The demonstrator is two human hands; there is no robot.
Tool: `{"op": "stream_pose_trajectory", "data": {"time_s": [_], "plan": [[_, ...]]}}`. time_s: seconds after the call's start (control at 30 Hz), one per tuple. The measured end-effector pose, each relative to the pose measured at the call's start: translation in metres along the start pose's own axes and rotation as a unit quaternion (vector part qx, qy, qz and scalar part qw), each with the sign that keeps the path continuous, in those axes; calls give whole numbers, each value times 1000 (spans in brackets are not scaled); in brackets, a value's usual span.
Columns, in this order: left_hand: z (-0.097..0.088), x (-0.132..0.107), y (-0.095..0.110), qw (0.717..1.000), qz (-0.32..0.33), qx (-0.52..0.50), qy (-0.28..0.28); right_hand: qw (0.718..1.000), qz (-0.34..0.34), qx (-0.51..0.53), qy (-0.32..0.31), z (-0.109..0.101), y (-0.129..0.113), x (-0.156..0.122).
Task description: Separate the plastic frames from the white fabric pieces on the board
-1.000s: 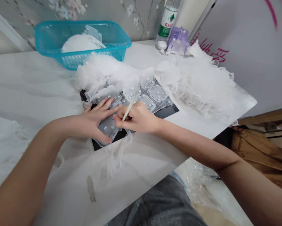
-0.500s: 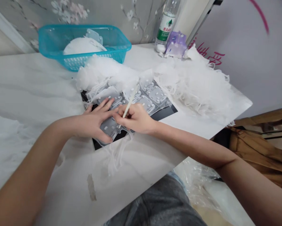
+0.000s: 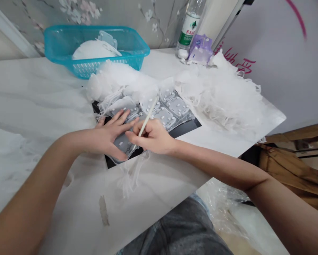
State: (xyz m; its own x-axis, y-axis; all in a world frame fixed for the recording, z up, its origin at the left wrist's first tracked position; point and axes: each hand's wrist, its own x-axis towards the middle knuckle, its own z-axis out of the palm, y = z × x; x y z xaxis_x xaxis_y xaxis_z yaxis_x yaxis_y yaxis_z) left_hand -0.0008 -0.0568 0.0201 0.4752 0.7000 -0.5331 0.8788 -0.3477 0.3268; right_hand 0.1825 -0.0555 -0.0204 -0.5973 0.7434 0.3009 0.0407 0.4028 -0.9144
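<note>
My left hand [image 3: 109, 136] lies flat with its fingers spread, pressing a translucent grey plastic piece [image 3: 123, 144] onto a black sheet [image 3: 184, 129]. My right hand [image 3: 159, 138] is closed round a thin, pale pen-like stick [image 3: 150, 114], held like a pencil. The stick's lower tip points down at the edge of the piece, beside my left thumb; whether it touches is hard to make out. Beyond my hands, more translucent pieces with small white spots [image 3: 163, 115] cover the black sheet. Thin, clear strips [image 3: 132, 173] trail off its near edge.
White fluffy heaps of thin film pieces stand behind [image 3: 121, 79] and to the right [image 3: 217, 94]. A blue basket [image 3: 95, 63] holds white pieces. A water bottle [image 3: 188, 30] and a purple packet [image 3: 200, 49] stand by the wall. The white table [image 3: 76, 209] ends at my lap.
My right hand has shifted slightly, and the stick leans at a slightly different angle with its tip a little lower. My left hand stays flat in place. The whole view has moved a little.
</note>
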Motion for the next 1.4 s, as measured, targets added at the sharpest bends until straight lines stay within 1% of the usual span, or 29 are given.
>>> {"op": "stream_pose_trajectory", "data": {"time_s": [0.13,0.23,0.33,0.43,0.53,0.63,0.77,0.87,0.97,1.07,1.17,1.3,1.4], "plan": [[1,1,-1,1000,-1,-2,3,999,24,-29,-20,2,-3,0],[0,1,0,1000,-5,5,-1,999,18,-38,-27,3,-2,1],[-1,0,2,1000,-6,4,-4,997,-29,-71,-25,4,1,1],[-3,-1,4,1000,-17,-8,-13,986,-91,-135,-29,3,2,2],[-2,-2,3,1000,-13,0,-9,976,-112,-186,-28,-3,1,5],[-1,0,0,1000,2,8,6,973,-108,-202,-28,-11,0,8],[0,1,-2,1000,2,5,3,978,-88,-188,-35,-16,1,10],[0,0,0,1000,-2,16,0,987,-42,-151,-16,-14,3,7],[-1,0,1,1000,-4,17,-1,992,-15,-121,-20,-8,5,5],[0,1,1,1000,-6,4,-4,989,-43,-137,-46,-6,5,6],[0,2,0,1000,-4,6,-9,979,-78,-177,-58,-11,3,9],[0,1,2,1000,-10,17,4,974,-74,-211,-26,-20,2,12],[1,0,2,1000,-7,11,5,976,-83,-200,-24,-19,3,11]]}}
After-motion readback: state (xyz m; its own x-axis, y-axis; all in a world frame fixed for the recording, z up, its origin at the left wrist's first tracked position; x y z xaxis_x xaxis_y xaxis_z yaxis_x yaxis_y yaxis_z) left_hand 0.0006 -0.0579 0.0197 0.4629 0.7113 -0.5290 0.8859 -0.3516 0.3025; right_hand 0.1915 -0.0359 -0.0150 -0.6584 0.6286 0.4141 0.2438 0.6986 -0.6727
